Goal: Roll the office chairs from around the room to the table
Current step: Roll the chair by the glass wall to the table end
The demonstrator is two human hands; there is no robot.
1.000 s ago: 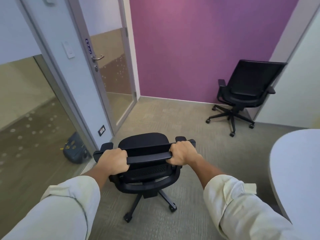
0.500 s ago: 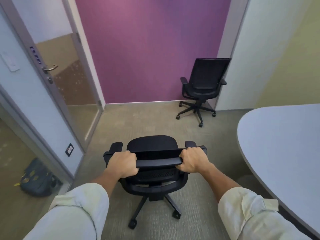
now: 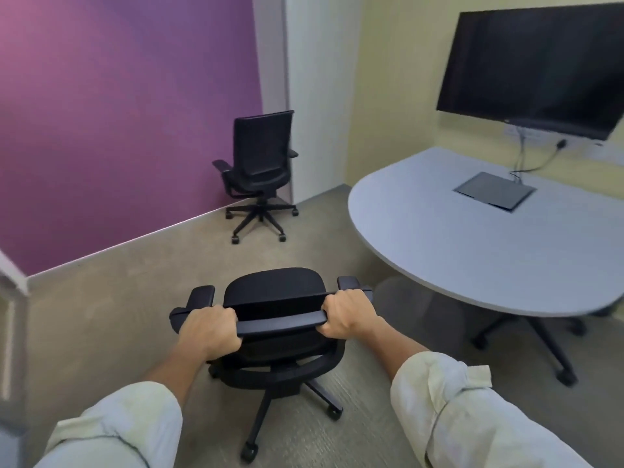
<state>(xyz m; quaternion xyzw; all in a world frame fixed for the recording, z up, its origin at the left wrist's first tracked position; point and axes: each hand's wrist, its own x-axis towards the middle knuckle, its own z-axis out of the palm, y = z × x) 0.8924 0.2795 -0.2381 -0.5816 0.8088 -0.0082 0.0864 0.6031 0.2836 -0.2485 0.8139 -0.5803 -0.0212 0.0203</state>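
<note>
A black office chair point(image 3: 275, 288) stands on the carpet right in front of me, its back toward me. My left hand point(image 3: 208, 332) grips the left end of its top back rail, and my right hand point(image 3: 347, 312) grips the right end. The grey rounded table point(image 3: 489, 251) sits to the right, its curved edge close to the chair's right armrest. A second black office chair point(image 3: 260, 170) stands by the purple wall in the far corner, untouched.
A large dark screen point(image 3: 537, 65) hangs on the yellow wall above the table, with cables running down to a dark hatch point(image 3: 494, 194) in the tabletop. The table's black legs point(image 3: 540, 346) with castors spread beneath it. Carpet lies open between both chairs.
The view and the held chair have swung to the right: the glass door has left the frame, and the table and wall screen have come into view. Both hands keep their grip.
</note>
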